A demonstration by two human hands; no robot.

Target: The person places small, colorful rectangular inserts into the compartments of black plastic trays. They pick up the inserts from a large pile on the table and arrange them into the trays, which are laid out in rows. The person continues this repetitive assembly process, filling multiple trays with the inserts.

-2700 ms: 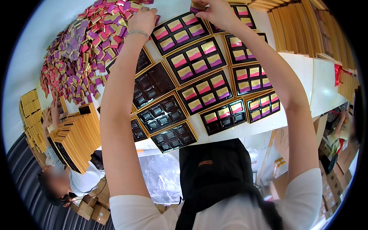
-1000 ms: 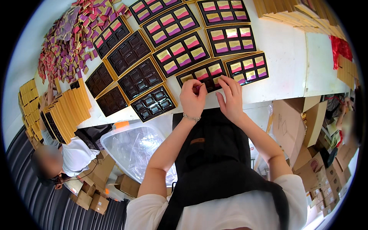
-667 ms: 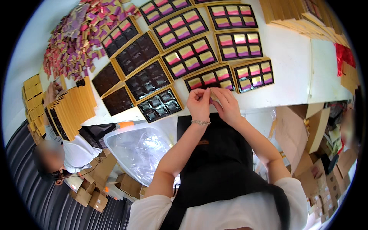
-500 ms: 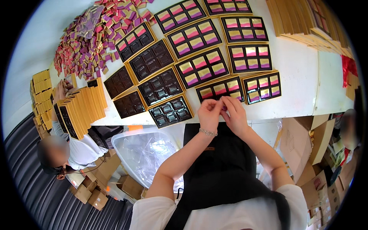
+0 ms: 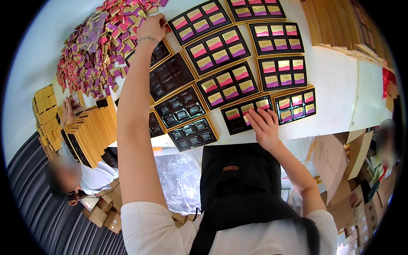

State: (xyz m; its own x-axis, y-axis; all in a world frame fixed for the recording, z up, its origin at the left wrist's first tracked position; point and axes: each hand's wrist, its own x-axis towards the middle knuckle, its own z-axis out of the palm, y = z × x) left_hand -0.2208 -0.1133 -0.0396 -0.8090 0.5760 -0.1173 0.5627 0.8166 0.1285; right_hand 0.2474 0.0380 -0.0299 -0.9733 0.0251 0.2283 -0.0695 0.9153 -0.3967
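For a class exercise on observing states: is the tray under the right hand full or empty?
Partly filled: the tray shows wrapped pieces, but its lower-left compartment is empty. The right hand hides part.

My feed comes from the left of two fisheye cameras worn on the head, looking steeply down, which puts the wearer's torso [image 5: 255, 231] at six o'clock and the white table [image 5: 333, 80] toward twelve. I sit near enough to catch the left hand [image 5: 152, 28] at eleven and the right hand [image 5: 264, 128] at three, while straight edges bow toward the rim.
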